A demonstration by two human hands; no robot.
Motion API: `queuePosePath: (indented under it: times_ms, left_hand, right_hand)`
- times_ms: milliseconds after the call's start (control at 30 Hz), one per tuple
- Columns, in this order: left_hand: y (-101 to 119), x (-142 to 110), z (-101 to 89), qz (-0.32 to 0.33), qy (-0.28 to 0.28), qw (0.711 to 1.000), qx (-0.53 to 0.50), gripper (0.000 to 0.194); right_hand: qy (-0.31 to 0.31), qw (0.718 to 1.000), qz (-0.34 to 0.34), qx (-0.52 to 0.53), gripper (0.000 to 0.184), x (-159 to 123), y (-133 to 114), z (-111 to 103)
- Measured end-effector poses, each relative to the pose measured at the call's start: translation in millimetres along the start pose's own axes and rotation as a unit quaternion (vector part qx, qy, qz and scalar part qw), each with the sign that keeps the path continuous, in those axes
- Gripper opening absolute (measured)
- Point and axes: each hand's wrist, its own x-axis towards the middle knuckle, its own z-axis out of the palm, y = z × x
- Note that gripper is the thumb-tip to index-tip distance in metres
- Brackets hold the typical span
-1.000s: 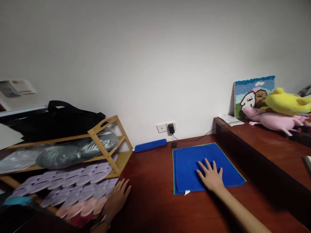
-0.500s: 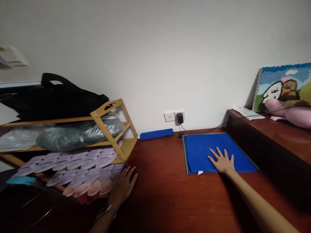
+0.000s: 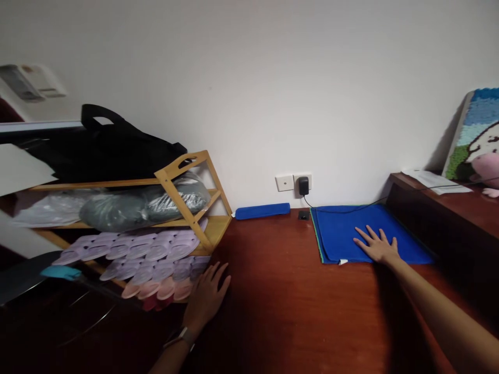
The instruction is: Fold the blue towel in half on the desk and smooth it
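My right hand [image 3: 378,246] lies flat with spread fingers on a stack of blue cloths [image 3: 343,228] with a green edge and a small white tag. The stack rests on the reddish-brown wooden tabletop [image 3: 284,301], against the raised ledge. My left hand [image 3: 207,293], with a band on the wrist, is at the table's left edge, fingers stretched out and nothing held. Along the wall lies a narrow folded blue cloth [image 3: 262,211], apart from both hands.
A wooden rack [image 3: 218,231] at left carries a black bag [image 3: 117,150], plastic-wrapped bundles [image 3: 120,208] and rows of lilac and pink slippers [image 3: 156,249]. A black charger [image 3: 303,186] sits in the wall socket, its cable running right to the ledge [image 3: 483,208] with a fluffy picture [image 3: 475,119].
The view has turned left, so most things appear further right. My right hand and the blue cloths now sit closer to the wall; my left hand stays at the table edge.
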Motion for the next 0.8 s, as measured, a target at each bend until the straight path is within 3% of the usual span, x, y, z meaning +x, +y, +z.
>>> queuePosePath:
  times_ms: [167,267,367,433,500,633,700,800]
  left_hand:
    - [6,-5,-4.9,-0.005,0.014,1.000,0.000,0.047]
    - [9,-9,-6.4,-0.003,0.033,0.999,-0.008,0.045]
    - [11,-12,-8.4,0.005,0.049,0.999,-0.016,0.043]
    - [12,-14,-10.6,0.005,0.053,0.998,-0.021,0.042]
    - [13,-16,-13.6,-0.002,0.051,0.998,-0.026,0.040]
    - [16,-20,-20.7,-0.016,0.037,0.999,-0.027,0.039]
    - [17,-21,-24.1,-0.022,0.029,0.999,-0.026,0.040]
    - [20,-21,-28.0,-0.034,0.015,0.999,-0.027,0.040]
  right_hand:
    - [-0.013,1.000,0.005,-0.002,0.072,-1,-1,-9]
    - [0.073,0.996,-0.044,-0.008,0.064,-5,-30,-18]
    - [0.169,0.964,-0.205,-0.006,0.053,-11,-98,-20]
    - [0.177,0.936,-0.303,0.003,0.049,-13,-157,-15]
    - [0.171,0.919,-0.355,0.005,0.051,-9,-216,-7]
    - [0.154,0.931,-0.330,-0.011,0.055,18,-304,13]
    - [0.125,0.945,-0.300,-0.015,0.054,34,-327,23]
    - [0.079,0.958,-0.274,-0.011,0.059,48,-340,37]
